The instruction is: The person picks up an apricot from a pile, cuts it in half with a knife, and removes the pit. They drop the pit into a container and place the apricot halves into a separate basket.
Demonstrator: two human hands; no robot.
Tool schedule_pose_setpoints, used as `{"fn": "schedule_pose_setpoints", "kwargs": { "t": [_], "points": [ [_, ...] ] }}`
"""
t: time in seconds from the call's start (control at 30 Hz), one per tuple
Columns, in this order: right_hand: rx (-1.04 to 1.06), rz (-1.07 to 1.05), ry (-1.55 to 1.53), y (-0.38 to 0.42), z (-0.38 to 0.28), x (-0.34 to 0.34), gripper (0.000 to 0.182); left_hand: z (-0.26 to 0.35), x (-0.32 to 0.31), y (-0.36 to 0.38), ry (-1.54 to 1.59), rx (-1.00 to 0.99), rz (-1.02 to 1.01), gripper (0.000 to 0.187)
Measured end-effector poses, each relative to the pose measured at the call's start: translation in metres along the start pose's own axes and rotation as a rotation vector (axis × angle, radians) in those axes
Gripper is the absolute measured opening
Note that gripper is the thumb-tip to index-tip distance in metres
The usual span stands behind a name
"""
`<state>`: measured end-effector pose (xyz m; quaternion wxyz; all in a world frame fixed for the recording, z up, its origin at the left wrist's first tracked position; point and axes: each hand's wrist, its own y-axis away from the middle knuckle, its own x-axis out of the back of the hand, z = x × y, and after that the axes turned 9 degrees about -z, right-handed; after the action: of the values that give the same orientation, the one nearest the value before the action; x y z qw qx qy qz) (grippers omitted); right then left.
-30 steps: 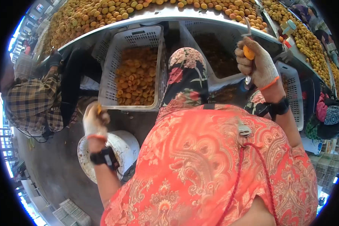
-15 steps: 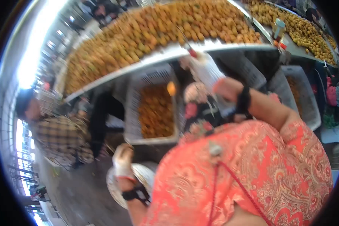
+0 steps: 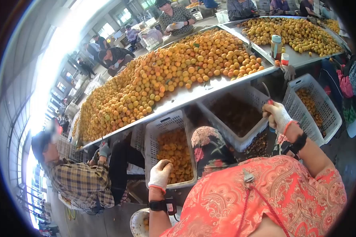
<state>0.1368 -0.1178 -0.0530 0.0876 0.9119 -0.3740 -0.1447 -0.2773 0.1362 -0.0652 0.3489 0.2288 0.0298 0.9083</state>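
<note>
My left hand (image 3: 161,173), in a white glove, is at the near left edge of a white plastic crate (image 3: 150,136) that holds orange apricot halves (image 3: 175,154). Its fingers are curled closed; whatever they may hold is hidden. On the right, my gloved right hand (image 3: 279,116) grips a knife (image 3: 267,91) with a red handle and a thin curved blade pointing up. This hand is over the right side of another crate (image 3: 247,143) with a dark brown interior. Whole apricots (image 3: 158,79) are heaped on the metal table (image 3: 188,93) ahead.
Brown pits (image 3: 258,146) lie beside the dark crate. A third crate (image 3: 331,118) with apricot pieces stands at right. A bottle (image 3: 276,46) and a red-and-white container (image 3: 284,59) stand on the table. A person in a checked shirt (image 3: 81,179) sits at left; others are beyond the table.
My right hand has moved right and down with the knife, away from the table edge. My left hand has come up and right to the crate. An orange piece above the crate is gone from the air.
</note>
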Motion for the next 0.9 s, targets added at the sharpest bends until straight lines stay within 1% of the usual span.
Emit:
{"fn": "schedule_pose_setpoints", "kwargs": {
  "t": [0.07, 0.1, 0.17, 0.23, 0.3, 0.37, 0.43, 0.47, 0.5, 0.57, 0.67, 0.73, 0.77, 0.9],
  "points": [
    [-0.021, 0.093, -0.050, 0.009, 0.009, 0.027, 0.014, 0.020, -0.012, -0.017, -0.025, -0.035, -0.044, 0.018],
    [-0.080, 0.170, -0.098, 0.013, 0.009, 0.036, 0.012, 0.034, -0.017, -0.024, -0.022, -0.052, -0.080, 0.018],
    [-0.101, 0.194, -0.182, 0.018, 0.016, 0.057, 0.011, 0.059, -0.026, -0.041, -0.026, -0.099, -0.137, 0.018],
    [-0.091, 0.202, -0.220, 0.022, 0.021, 0.069, 0.011, 0.070, -0.032, -0.064, -0.073, -0.266, -0.177, 0.014],
    [-0.100, 0.135, -0.237, 0.027, 0.019, 0.076, 0.012, 0.106, -0.050, -0.075, -0.047, -0.275, -0.216, 0.013],
    [-0.090, 0.157, -0.230, 0.024, 0.025, 0.081, 0.012, 0.122, -0.066, -0.096, -0.067, -0.293, -0.269, 0.013],
    [-0.090, 0.181, -0.297, 0.014, 0.032, 0.088, 0.013, 0.138, -0.089, -0.116, 0.050, -0.306, -0.336, 0.014],
    [-0.103, 0.182, -0.308, 0.012, 0.031, 0.090, 0.013, 0.149, -0.102, -0.122, 0.029, -0.310, -0.313, 0.014],
    [-0.113, 0.174, -0.318, 0.009, 0.030, 0.092, 0.013, 0.159, -0.113, -0.130, -0.025, -0.342, -0.359, 0.014],
    [-0.130, 0.185, -0.329, 0.002, 0.031, 0.098, 0.013, 0.169, -0.130, -0.153, -0.090, -0.346, -0.443, 0.018],
    [-0.115, 0.157, -0.376, -0.009, 0.030, 0.104, 0.015, 0.181, -0.161, -0.189, -0.043, -0.350, -0.515, 0.018],
    [-0.123, 0.174, -0.371, -0.018, 0.027, 0.105, 0.015, 0.190, -0.177, -0.214, 0.008, -0.349, -0.562, 0.018],
    [-0.122, 0.180, -0.366, -0.023, 0.025, 0.104, 0.015, 0.195, -0.185, -0.227, -0.014, -0.349, -0.563, 0.018],
    [-0.136, 0.184, -0.320, -0.043, 0.022, 0.106, 0.015, 0.203, -0.211, -0.290, 0.060, -0.318, -0.590, 0.020]
  ]
}}
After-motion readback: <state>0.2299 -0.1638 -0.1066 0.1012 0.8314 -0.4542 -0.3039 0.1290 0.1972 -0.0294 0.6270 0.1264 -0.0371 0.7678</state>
